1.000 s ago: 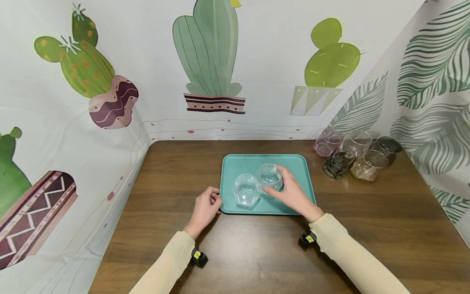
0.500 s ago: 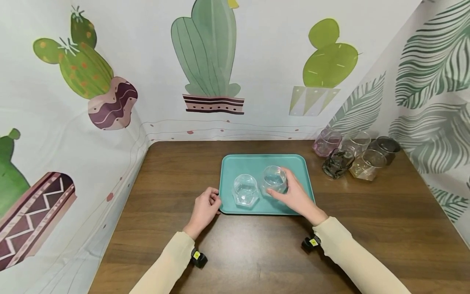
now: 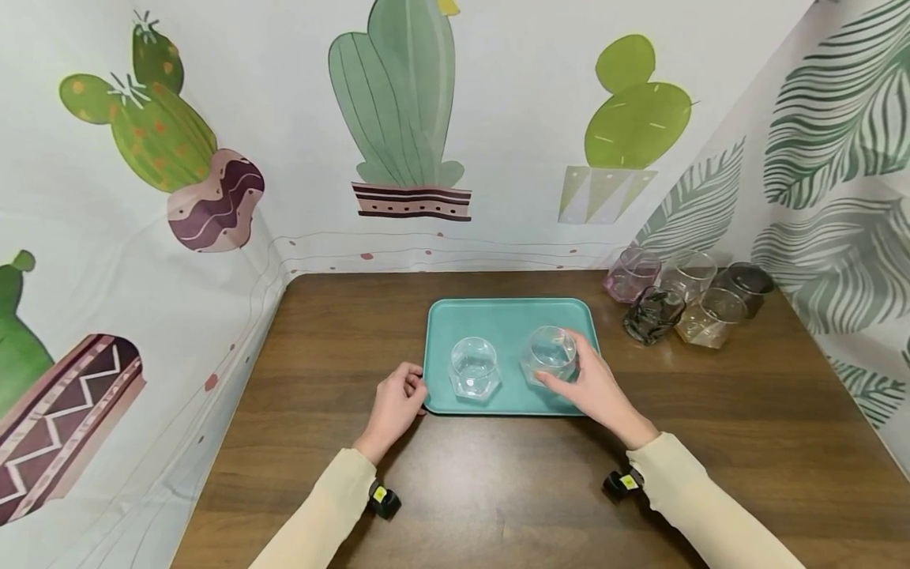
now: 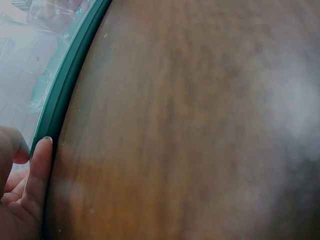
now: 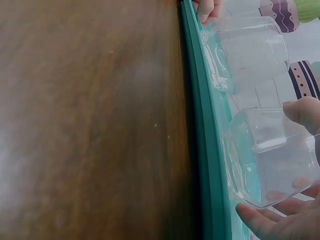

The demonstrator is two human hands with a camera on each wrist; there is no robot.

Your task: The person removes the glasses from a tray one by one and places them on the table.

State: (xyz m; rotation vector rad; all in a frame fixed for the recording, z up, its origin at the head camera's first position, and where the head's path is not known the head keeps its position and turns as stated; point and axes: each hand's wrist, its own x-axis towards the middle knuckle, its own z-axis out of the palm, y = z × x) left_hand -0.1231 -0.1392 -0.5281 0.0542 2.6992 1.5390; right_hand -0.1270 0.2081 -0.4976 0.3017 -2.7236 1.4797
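Note:
My right hand [image 3: 596, 386] grips a clear glass [image 3: 552, 353] with a faceted base, thumb on the near side and fingers round the far side. That glass is low over the right half of the teal tray [image 3: 498, 316]; the right wrist view shows its base [image 5: 240, 160] close to the tray. A second clear glass [image 3: 474, 367] stands upright on the tray's left half, a gap between the two. My left hand [image 3: 395, 403] holds the tray's near left corner with curled fingers. In the left wrist view, a fingertip [image 4: 42, 150] lies against the tray's rim [image 4: 70, 75].
Several more glasses stand together at the table's back right: a pink one [image 3: 633, 275], a clear one [image 3: 688, 276], a black patterned one [image 3: 654, 316], an amber one [image 3: 711, 318] and a dark one [image 3: 746, 288]. A printed cloth wall [image 3: 512, 118] borders the wooden table [image 3: 498, 490].
My right hand has moved the clear glass rightward across the tray, widening the gap from the second glass. The left hand and the tray have stayed in place.

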